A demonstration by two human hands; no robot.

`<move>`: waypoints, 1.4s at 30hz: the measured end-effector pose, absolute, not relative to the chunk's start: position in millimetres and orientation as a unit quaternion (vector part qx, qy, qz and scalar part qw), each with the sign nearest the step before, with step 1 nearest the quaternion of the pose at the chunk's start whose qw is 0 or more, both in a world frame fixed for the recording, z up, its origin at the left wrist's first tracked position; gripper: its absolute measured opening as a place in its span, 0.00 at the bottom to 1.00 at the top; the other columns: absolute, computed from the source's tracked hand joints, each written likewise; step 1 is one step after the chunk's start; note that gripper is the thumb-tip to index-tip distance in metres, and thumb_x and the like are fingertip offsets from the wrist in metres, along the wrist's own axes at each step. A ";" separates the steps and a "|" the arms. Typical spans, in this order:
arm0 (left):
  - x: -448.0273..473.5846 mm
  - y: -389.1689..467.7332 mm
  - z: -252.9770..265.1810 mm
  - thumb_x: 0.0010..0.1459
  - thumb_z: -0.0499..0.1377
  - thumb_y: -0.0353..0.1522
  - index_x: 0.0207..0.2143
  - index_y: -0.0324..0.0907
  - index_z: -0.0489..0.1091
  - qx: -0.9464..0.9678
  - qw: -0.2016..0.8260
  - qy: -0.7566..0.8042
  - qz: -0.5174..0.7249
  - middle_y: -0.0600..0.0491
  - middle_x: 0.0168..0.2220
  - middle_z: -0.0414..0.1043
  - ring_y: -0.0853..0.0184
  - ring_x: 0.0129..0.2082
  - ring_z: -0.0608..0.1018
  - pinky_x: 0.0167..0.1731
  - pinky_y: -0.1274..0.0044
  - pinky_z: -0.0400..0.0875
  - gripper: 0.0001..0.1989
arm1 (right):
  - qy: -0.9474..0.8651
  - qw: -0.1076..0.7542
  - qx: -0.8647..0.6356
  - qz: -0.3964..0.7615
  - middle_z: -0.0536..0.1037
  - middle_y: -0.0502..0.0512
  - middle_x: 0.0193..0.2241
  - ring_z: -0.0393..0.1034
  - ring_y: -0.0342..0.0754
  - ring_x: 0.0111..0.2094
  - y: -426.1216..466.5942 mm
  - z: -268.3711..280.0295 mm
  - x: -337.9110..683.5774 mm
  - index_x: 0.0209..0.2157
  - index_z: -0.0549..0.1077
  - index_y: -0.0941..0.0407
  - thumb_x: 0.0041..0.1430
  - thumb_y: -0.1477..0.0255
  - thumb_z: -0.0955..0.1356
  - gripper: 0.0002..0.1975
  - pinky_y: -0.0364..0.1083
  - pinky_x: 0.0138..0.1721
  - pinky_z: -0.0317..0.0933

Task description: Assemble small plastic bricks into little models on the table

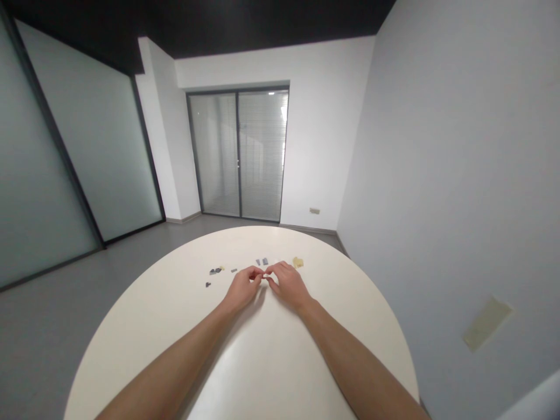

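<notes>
Over the round white table (280, 361), my left hand (244, 286) and my right hand (286, 283) meet fingertip to fingertip. Both are closed in a pinch, and a tiny reddish bit seems to show between them, too small to name. Just beyond my fingers lie two small grey pieces (265, 262). A little grey piece (234, 270) rests close to my left hand. Past my right hand sits a small heap of yellowish pieces (298, 262).
Left of my hands is a cluster of small dark pieces (215, 271) with a yellow bit beside it. One more dark piece (207, 284) lies nearer to me. A grey wall (459, 175) rises on the right; glass doors (238, 154) stand beyond the table.
</notes>
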State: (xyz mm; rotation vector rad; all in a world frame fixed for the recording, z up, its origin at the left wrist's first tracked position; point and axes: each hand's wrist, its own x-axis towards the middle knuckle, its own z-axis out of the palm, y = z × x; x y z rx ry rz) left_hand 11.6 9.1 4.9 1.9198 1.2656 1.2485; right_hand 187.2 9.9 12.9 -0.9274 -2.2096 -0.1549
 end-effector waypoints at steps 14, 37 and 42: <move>7.7 6.1 -5.7 0.55 0.55 0.33 0.36 0.42 0.76 0.753 0.154 0.526 0.364 0.48 0.37 0.78 0.61 0.38 0.76 0.40 0.73 0.66 0.11 | -0.788 0.324 -0.519 -0.076 0.77 0.54 0.35 0.67 0.50 0.43 18.9 1.9 197.3 0.34 0.72 0.54 0.57 0.79 0.67 0.06 0.47 0.44 0.59; 10.9 -5.8 2.1 0.56 0.55 0.30 0.35 0.42 0.75 0.801 0.124 0.486 0.327 0.48 0.40 0.75 0.60 0.45 0.73 0.48 0.71 0.64 0.09 | -0.752 0.206 -0.622 -0.073 0.79 0.59 0.36 0.73 0.50 0.39 28.6 8.4 201.0 0.39 0.74 0.55 0.64 0.70 0.63 0.08 0.45 0.38 0.61; 12.5 -7.0 -0.3 0.57 0.54 0.29 0.36 0.42 0.74 0.812 0.111 0.469 0.329 0.47 0.41 0.74 0.60 0.45 0.73 0.48 0.70 0.65 0.09 | -0.762 0.161 -0.623 -0.071 0.80 0.60 0.37 0.74 0.50 0.39 37.0 15.6 197.1 0.38 0.76 0.56 0.64 0.70 0.63 0.10 0.44 0.38 0.60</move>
